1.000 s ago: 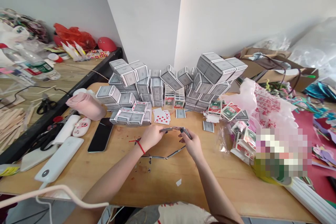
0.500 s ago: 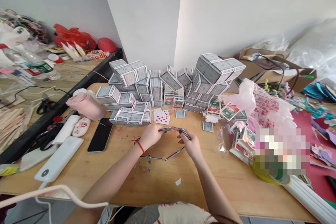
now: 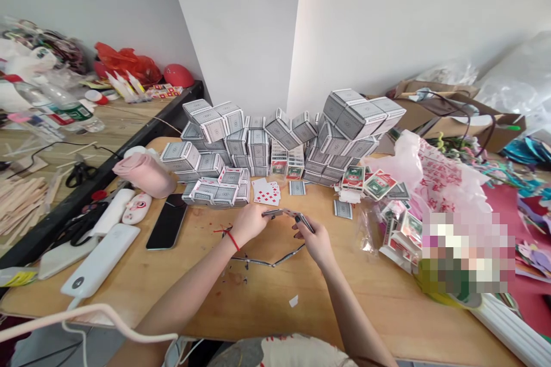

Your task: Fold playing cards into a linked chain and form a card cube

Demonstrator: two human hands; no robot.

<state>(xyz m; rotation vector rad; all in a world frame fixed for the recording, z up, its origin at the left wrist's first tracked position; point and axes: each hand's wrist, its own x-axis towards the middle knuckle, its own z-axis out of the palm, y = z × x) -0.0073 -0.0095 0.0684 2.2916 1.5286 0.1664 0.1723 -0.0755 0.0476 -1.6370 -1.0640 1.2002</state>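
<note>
My left hand [image 3: 250, 223], with a red string at the wrist, is closed on playing cards [image 3: 272, 213] seen nearly edge-on. Across from it, my right hand [image 3: 315, 238] grips more playing cards [image 3: 305, 222], tilted down to the right. The two sets come close together over the table; whether they touch I cannot tell. Beyond my hands lie face-up red diamond cards [image 3: 267, 192] and a face-down grey card [image 3: 297, 187]. Behind them rise stacked structures of folded grey-backed cards [image 3: 258, 149]. Another grey card [image 3: 343, 209] lies to the right.
A black phone [image 3: 167, 222], a white power bank [image 3: 101, 261] and a pink roll [image 3: 144, 173] are on the left. Green-and-red card boxes [image 3: 379, 183] and a pinkish plastic bag [image 3: 443, 178] crowd the right. A paper scrap [image 3: 293, 301] lies near the front.
The whole view has shifted slightly, so things sit a little further right and lower. Both hands keep their hold on the cards, with hardly any movement between them.
</note>
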